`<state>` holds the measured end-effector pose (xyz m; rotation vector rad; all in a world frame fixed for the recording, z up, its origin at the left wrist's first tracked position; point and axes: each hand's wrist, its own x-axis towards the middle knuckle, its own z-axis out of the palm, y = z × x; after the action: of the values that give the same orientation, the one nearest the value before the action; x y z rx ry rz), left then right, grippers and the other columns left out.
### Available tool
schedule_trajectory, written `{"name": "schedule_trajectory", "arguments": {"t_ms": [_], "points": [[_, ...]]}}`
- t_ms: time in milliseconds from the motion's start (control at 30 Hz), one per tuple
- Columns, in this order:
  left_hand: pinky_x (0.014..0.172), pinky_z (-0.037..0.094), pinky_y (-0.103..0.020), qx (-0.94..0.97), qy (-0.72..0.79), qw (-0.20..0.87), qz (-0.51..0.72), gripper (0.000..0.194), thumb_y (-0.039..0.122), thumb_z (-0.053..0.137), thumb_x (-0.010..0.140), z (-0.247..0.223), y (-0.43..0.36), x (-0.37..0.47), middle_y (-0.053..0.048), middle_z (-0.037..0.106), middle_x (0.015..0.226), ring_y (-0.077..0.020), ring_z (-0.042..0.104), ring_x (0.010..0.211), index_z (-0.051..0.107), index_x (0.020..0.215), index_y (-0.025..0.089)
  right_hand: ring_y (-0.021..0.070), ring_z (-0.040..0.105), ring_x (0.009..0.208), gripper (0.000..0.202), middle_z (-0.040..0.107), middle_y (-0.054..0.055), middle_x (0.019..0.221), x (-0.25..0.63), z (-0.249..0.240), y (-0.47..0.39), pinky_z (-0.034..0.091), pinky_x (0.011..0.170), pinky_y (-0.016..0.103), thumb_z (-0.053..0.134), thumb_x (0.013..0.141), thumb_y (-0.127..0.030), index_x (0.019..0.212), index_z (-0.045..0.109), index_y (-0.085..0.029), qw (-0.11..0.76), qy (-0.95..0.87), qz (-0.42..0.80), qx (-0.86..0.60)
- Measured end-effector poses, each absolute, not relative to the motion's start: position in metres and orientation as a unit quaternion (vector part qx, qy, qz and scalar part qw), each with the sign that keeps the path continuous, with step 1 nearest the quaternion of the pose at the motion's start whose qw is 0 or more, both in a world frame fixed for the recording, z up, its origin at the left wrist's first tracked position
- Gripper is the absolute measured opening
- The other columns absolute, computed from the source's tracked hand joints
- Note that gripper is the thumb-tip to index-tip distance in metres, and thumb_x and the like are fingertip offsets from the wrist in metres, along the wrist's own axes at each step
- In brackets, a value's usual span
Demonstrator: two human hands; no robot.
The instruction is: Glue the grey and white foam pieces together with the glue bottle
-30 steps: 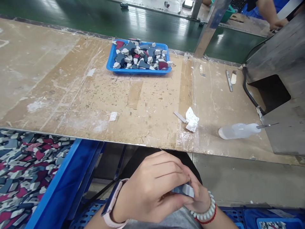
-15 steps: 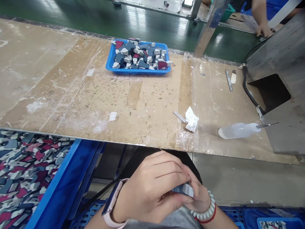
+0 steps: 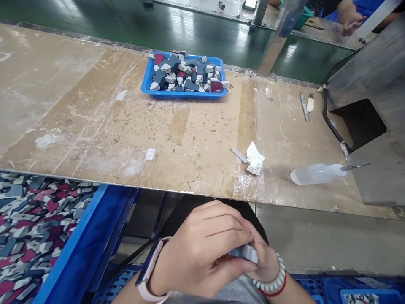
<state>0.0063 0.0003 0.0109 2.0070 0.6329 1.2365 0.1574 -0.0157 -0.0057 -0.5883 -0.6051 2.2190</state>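
Foam piece [image 3: 243,252] pinched in both hands' grip, left [image 3: 202,249] & right [image 3: 265,261], below table edge [image 3: 190,191], bench mostly bare.

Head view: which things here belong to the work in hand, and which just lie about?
In hand:
left hand
right hand
small grey piece
blue tray of pieces
bin of pieces

Lying about:
crumpled tissue
plastic bottle
metal strips

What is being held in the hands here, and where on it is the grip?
A small grey-blue piece with a white edge, pinched between left hand and right hand; fingers cover most of it.
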Motion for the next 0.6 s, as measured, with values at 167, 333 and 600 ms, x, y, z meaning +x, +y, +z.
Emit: {"name": "schedule_trajectory", "arguments": {"t_ms": [167,333,600], "points": [[0.078,0.054,-0.037,0.772,0.245,0.341,0.477,0.020,0.025,0.064,0.099,0.011,0.001,0.006,-0.012,0.076,0.094,-0.0232,0.071,0.089,0.068,0.106,0.007,0.0236,0.069,0.076,0.039,0.071,0.006,0.088,0.157,-0.005,-0.015,0.060,0.077,0.034,0.080,0.076,-0.054,0.104,0.079,-0.027,0.370,-0.258,0.868,-0.208],[0.079,0.056,-0.038,0.774,0.248,0.335,0.476,0.020,0.026,0.063,0.100,0.012,0.000,0.006,-0.012,0.076,0.095,-0.0234,0.071,0.089,0.068,0.108,0.008,0.0260,0.069,0.090,0.044,0.072,0.007,0.094,0.161,-0.008,-0.016,0.056,0.094,0.038,0.079,0.076,-0.060,0.104,0.079,-0.027,0.373,-0.287,0.851,-0.233],[0.082,0.057,-0.037,0.773,0.256,0.325,0.481,0.022,0.027,0.064,0.100,0.012,-0.002,0.006,-0.012,0.076,0.093,-0.0233,0.071,0.091,0.069,0.104,0.006,0.0186,0.065,0.086,0.037,0.068,0.002,0.095,0.163,-0.015,-0.017,0.054,0.094,0.030,0.080,0.080,-0.056,0.106,0.079,-0.030,0.409,-0.303,0.833,-0.217]]}}
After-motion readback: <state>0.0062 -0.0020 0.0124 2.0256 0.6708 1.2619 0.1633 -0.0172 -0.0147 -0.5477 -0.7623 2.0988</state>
